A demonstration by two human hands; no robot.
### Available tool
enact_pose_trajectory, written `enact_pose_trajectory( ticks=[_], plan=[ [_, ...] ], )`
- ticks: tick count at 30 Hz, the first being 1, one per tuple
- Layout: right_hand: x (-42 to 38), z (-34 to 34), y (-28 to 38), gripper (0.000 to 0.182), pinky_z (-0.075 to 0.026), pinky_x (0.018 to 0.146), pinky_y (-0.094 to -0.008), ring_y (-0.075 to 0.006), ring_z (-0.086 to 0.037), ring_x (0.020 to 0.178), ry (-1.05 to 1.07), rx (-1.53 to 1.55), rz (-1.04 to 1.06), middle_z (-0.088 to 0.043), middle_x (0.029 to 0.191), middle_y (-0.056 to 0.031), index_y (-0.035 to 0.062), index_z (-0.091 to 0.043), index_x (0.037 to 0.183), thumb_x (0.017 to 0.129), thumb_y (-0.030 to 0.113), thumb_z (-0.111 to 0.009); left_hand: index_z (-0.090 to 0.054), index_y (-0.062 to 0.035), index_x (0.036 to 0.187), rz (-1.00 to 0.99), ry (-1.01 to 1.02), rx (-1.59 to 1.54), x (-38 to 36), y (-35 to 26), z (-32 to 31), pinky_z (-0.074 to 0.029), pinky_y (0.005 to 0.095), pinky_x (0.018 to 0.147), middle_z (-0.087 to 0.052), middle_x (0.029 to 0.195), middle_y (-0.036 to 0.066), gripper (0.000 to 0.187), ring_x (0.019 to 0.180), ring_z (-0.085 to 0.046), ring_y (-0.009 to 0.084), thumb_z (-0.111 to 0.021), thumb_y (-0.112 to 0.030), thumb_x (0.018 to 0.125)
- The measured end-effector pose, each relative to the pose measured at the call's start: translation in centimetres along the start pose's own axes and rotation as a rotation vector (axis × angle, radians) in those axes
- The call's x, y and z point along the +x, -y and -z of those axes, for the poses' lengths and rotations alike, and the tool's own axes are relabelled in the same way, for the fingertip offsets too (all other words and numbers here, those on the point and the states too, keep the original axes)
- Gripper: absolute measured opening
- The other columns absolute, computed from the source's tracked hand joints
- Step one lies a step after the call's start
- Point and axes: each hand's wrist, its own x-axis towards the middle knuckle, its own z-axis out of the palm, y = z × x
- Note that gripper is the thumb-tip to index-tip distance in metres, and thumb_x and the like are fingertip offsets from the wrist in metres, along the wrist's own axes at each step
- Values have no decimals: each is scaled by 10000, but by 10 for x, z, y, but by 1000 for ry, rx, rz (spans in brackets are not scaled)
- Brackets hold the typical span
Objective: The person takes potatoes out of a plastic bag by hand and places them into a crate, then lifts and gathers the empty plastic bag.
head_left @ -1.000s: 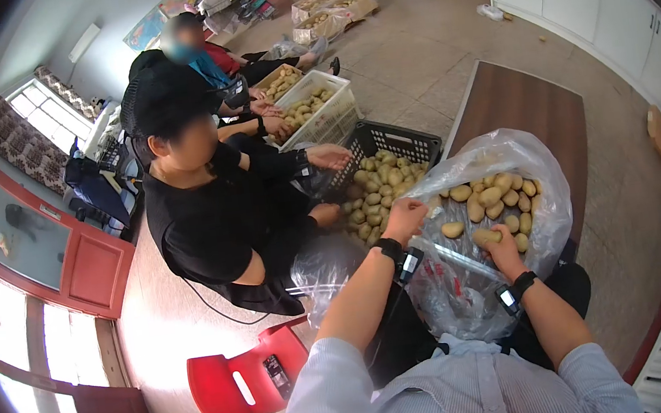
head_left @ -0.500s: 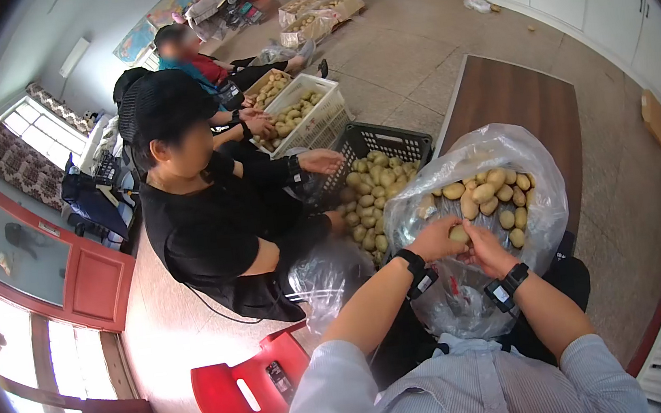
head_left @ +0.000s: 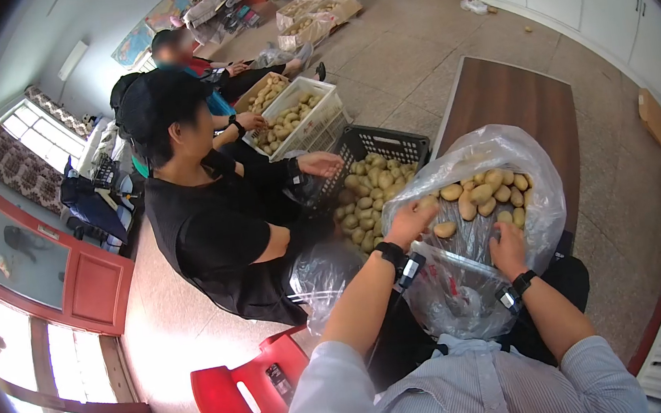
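On my lap and against the table edge lies a large clear plastic bag (head_left: 538, 152), its mouth spread, with many potatoes (head_left: 494, 178) inside. At the bag's left side my left hand (head_left: 409, 225) has its fingers closed around a potato (head_left: 428, 202). A single potato (head_left: 444, 230) rests on the plastic between my hands. My right hand (head_left: 507, 252) is at the near right of the pile, fingers curled against a potato (head_left: 505, 218); the hand partly hides what it grips. Both wrists wear black straps with small devices.
Left of the bag stands a dark crate (head_left: 389, 144) full of potatoes, with a co-worker in black (head_left: 209, 212) beside it. Beyond are a white crate (head_left: 326, 97) of potatoes and more people. A brown table (head_left: 497, 98) is ahead, a red chair (head_left: 239, 404) at lower left.
My hands, earlier together on one potato, have moved apart: left hand to the left, right hand to the right. A potato now lies loose on the plastic between them.
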Motion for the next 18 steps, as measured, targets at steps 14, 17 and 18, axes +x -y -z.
enact_pose_trajectory(
  ticks=[14,17,18],
  plan=[
    [-3,6,-6,388,-448,889,-439,-363,-521,1075,-15,-157,-89,-492,1192,-133,50,-529,1108,735,15,-630,-646,-14,926,-179,-305,198,53,98,92,-432,327,491,-617,756,66,586,560,-547,183,-574,-586,822],
    [-4,3,-9,345,-471,849,-450,-373,-555,1021,4,-188,-120,-490,1192,-136,52,-529,1102,764,-2,-574,-665,6,855,-13,-364,288,55,105,100,-451,337,528,-635,745,91,633,581,-575,200,-543,-614,824],
    [-5,-1,-11,338,-479,831,-456,-378,-568,996,18,-219,-128,-490,1192,-137,54,-528,1108,777,-10,-547,-668,11,839,14,-379,306,53,105,102,-456,338,538,-640,744,98,645,587,-582,204,-536,-620,824]
  ],
)
